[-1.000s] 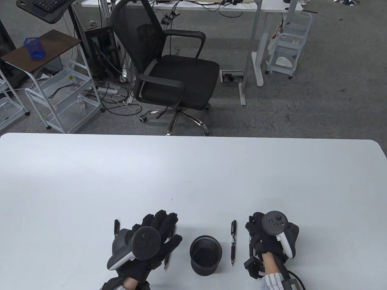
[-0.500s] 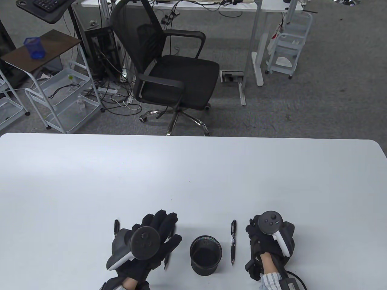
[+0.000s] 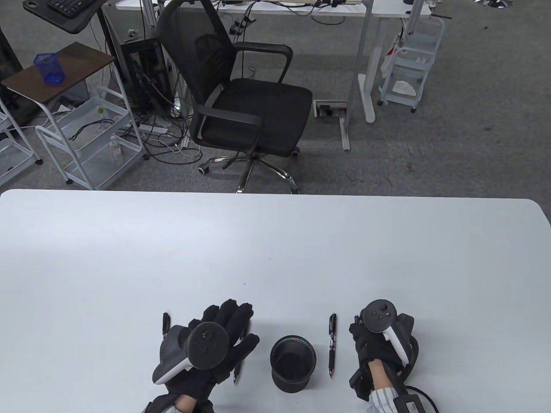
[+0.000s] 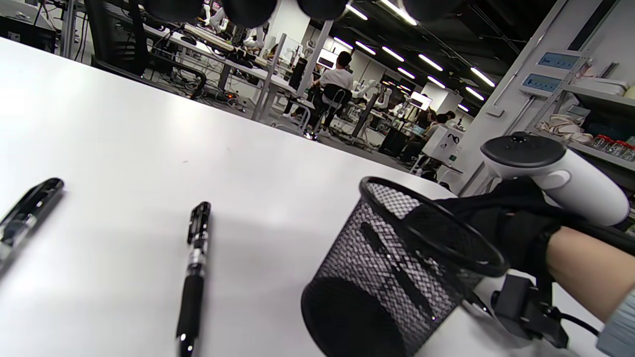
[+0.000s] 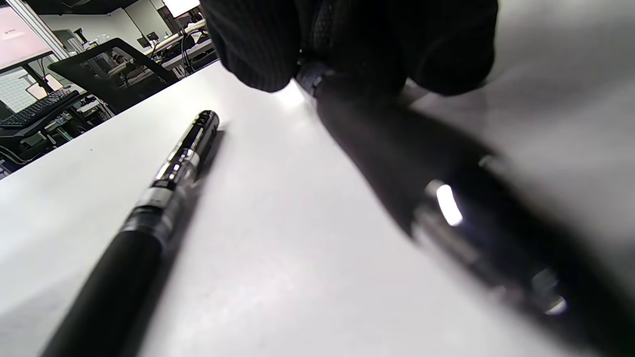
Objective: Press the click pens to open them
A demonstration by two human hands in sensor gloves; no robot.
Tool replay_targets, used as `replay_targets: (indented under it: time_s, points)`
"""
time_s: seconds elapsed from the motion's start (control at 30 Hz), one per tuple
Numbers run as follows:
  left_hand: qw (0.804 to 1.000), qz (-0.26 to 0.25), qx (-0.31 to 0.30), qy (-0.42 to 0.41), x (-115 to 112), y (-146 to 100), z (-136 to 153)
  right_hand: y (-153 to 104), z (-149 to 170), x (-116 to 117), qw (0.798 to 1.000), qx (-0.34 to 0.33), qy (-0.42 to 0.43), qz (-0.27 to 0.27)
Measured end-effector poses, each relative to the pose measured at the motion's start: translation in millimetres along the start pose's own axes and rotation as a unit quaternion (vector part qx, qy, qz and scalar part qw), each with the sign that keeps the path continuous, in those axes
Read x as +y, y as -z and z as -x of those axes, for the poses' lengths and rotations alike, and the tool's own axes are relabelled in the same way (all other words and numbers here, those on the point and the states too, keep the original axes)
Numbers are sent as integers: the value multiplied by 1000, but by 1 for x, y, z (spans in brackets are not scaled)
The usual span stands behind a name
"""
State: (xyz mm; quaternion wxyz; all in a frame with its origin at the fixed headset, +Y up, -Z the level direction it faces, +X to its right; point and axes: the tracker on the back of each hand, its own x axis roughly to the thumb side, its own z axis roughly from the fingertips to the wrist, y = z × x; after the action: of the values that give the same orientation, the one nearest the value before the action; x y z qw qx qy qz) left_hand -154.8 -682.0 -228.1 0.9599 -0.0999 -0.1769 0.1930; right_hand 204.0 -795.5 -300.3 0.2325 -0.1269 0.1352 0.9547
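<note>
Right wrist view: the right hand (image 5: 347,44) has its fingers curled around a black pen (image 5: 436,198).
Another pen (image 3: 332,344) lies just left of that hand, next to the mesh cup (image 3: 293,363). The left hand (image 3: 215,340) lies flat and loose over a third pen (image 3: 237,370); a fourth pen (image 3: 165,325) lies to its left.

Smooth white bench (image 3: 275,241); black wire-mesh metal cup (image 3: 293,363); glossy black plastic pen (image 3: 332,344); matt black cloth gloves.
</note>
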Motion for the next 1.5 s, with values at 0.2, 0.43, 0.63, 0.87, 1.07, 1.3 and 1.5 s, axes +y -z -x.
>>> replay_targets:
  time_s: [0.2, 0.43, 0.63, 0.87, 1.07, 1.3, 1.5]
  points:
    - [1000, 2, 2, 0, 0, 0, 0, 0, -1, 1, 1000, 4, -9, 3]
    - [1000, 2, 1, 1, 0, 0, 0, 0, -2, 2, 1000, 9, -24, 4]
    - [1000, 1, 1, 1, 0, 1, -1, 0, -3, 2, 1000, 10, -25, 4]
    - [1000, 0, 2, 1, 0, 1, 0, -3, -3, -6, 999, 18, 21, -24]
    - [1000, -1, 2, 3, 0, 1, -1, -12, -6, -22, 999, 4, 41, 7]
    - [1000, -1, 2, 4, 0, 1, -1, -35, -27, -51, 995, -47, 57, 61]
    - [1000, -4, 2, 6, 0, 0, -1, -75, -64, -76, 982, -136, 57, 121]
